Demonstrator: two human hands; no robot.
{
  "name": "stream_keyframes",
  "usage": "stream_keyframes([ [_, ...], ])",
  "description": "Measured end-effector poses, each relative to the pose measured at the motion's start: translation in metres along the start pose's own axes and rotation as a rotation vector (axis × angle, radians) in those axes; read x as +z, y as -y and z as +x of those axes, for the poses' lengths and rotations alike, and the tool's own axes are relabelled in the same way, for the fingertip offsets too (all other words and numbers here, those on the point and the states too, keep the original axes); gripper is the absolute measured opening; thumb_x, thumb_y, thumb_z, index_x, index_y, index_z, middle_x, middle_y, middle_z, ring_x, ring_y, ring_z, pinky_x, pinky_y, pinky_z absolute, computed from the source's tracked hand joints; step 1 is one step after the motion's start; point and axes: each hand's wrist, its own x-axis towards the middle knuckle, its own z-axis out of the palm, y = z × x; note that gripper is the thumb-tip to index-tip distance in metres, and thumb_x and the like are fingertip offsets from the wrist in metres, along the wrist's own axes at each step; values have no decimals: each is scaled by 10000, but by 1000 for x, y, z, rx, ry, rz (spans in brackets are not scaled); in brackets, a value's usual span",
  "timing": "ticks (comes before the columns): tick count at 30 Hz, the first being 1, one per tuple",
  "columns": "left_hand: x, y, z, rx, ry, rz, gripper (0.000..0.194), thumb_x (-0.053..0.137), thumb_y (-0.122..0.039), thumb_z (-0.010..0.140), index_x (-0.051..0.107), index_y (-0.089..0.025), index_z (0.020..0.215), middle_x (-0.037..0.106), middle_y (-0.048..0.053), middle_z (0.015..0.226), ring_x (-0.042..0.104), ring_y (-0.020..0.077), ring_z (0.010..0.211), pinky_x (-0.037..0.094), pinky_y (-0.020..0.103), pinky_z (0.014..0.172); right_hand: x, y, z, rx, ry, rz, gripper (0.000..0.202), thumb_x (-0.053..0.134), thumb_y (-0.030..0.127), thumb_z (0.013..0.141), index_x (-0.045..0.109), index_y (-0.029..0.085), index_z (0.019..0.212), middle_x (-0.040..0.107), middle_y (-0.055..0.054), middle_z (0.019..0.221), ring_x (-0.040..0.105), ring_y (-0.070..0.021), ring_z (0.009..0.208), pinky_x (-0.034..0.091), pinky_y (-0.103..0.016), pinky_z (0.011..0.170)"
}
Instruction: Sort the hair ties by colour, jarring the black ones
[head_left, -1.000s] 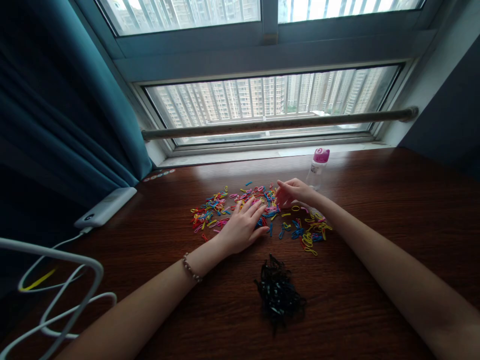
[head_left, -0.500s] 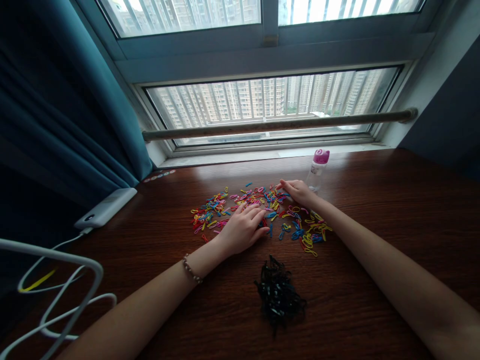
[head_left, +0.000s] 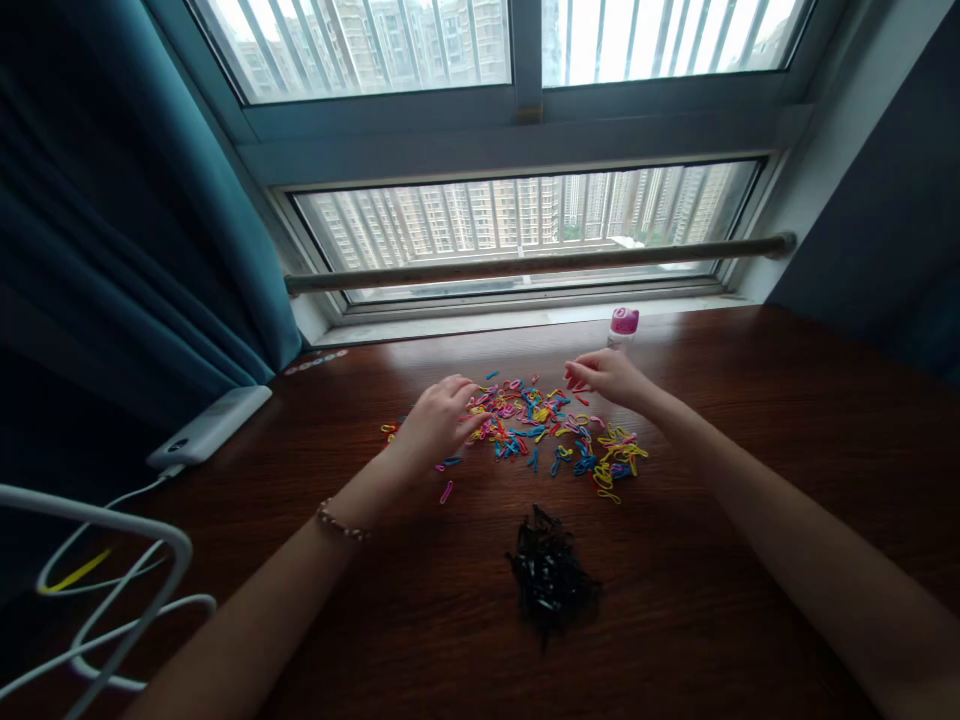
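Note:
Many small colored bands [head_left: 536,408] in pink, yellow, blue and red lie scattered on the brown table [head_left: 315,590]. My left hand [head_left: 441,418] is over the left part of them, fingers apart and pointing right, hiding some bands. At the back right edge of the bands is my right hand [head_left: 606,376], its fingers bent together; whether something small is between them is hidden. A red band lies just under it. Nearer to me is a pile of black bands [head_left: 551,575], which neither hand touches.
Behind my right hand stands a bottle with a pink cap [head_left: 625,321]. A white power bank [head_left: 211,428] with a white cable lies at the left by the blue curtain [head_left: 150,200]. A rail [head_left: 525,266] crosses the window behind the table.
My left hand has moved left across the bands, and its fingers are spread. My right hand has shifted slightly from the bands, fingers more curled. The view has tilted a little.

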Motion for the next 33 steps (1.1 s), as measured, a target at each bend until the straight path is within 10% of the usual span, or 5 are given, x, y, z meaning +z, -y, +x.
stream_keyframes([
  [9,11,59,-60,-507,284,49,859,353,-674,738,187,-131,1382,181,180,1441,147,350,1324,198,565,1002,26,-26,-123,-110,65,-624,690,481,533,798,303,162,1353,271,-152,1407,199,-291,1303,272,-463,1029],
  [15,18,56,-109,-387,333,-62,1082,566,-672,584,45,-196,1403,37,195,1459,67,372,1331,143,586,1011,48,-25,-104,-97,11,-699,738,439,584,796,301,119,1353,270,-185,1401,183,-306,1307,247,-444,1043],
  [22,37,49,-67,-369,130,-271,1044,634,-608,576,171,-122,1376,137,249,1428,132,358,1324,216,500,1036,97,-20,-21,-117,-109,-465,578,479,472,819,427,108,1264,340,-193,1363,243,-307,1283,218,-469,1040],
  [27,43,30,-24,-211,9,-650,666,591,-432,719,375,-133,1274,420,173,1316,392,261,1226,270,449,1037,98,-7,23,-179,-152,-131,428,373,394,885,467,146,1221,527,-137,1217,464,-232,1145,358,-394,963],
  [33,33,19,-3,-258,-96,-1234,573,529,-353,794,327,-131,1281,527,190,1203,546,238,1070,416,435,917,68,-2,-25,-262,-119,-237,472,419,432,861,451,153,1241,502,-137,1241,423,-253,1182,334,-415,990],
])
